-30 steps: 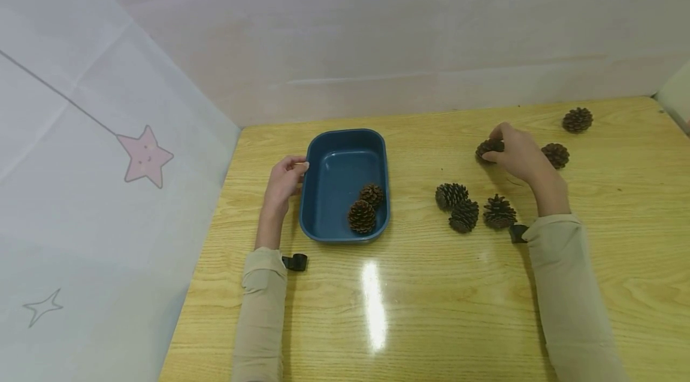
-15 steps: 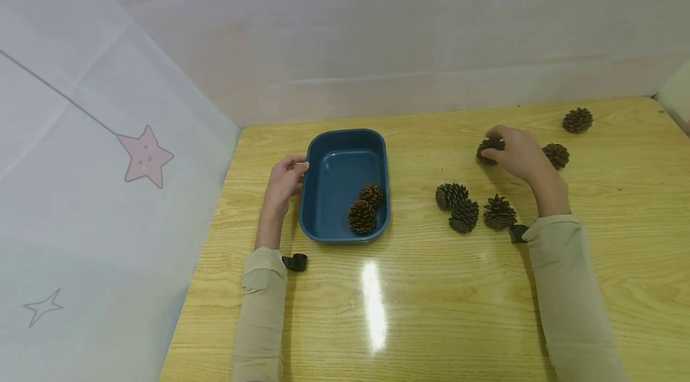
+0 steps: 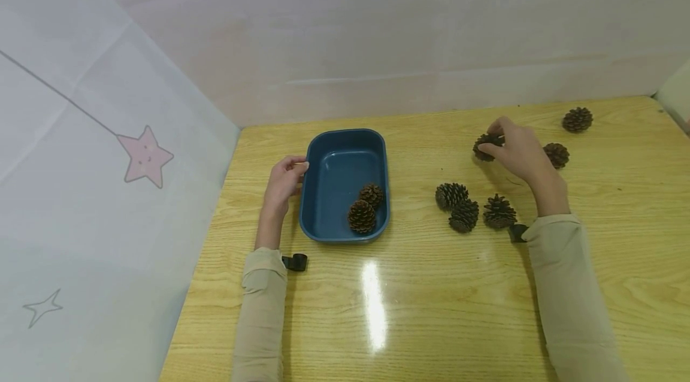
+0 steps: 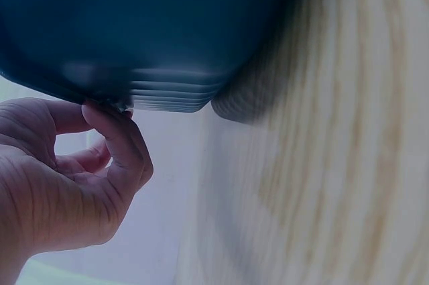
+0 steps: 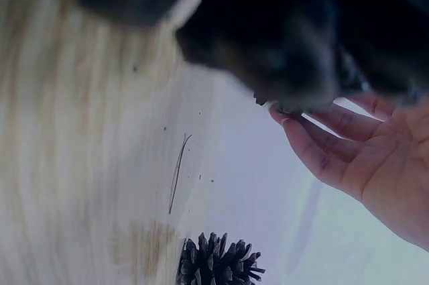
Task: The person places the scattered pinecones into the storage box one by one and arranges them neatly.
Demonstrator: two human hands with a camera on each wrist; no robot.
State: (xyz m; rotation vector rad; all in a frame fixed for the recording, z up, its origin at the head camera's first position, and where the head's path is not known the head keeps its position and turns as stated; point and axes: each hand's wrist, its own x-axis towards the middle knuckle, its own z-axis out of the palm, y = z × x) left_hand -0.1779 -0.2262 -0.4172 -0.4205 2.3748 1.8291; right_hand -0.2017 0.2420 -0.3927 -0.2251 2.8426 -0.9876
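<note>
At the left side of the blue rectangular tub (image 3: 345,181), my left hand (image 3: 283,181) holds the rim with its fingertips. The left wrist view shows those bent fingers (image 4: 120,141) at the tub's edge. Two brown pine cones (image 3: 362,215) lie in the tub's near right corner. My right hand (image 3: 517,145) pinches another pine cone (image 3: 484,147) between thumb and fingers, with part of the cone hidden behind them. Dark, blurred cone shapes fill the top of the right wrist view, where my right fingers (image 5: 315,147) reach up to a scaly edge.
Three pine cones (image 3: 463,215) stand close together in front of my right hand. Another pine cone (image 3: 556,155) sits just right of that hand, and one more pine cone (image 3: 577,120) is near the table's back edge. A thin pine needle (image 5: 177,174) lies on the wooden table (image 3: 431,310).
My right hand and the pine cone it pinches have shifted slightly up and to the left. The left hand and the tub have not moved.
</note>
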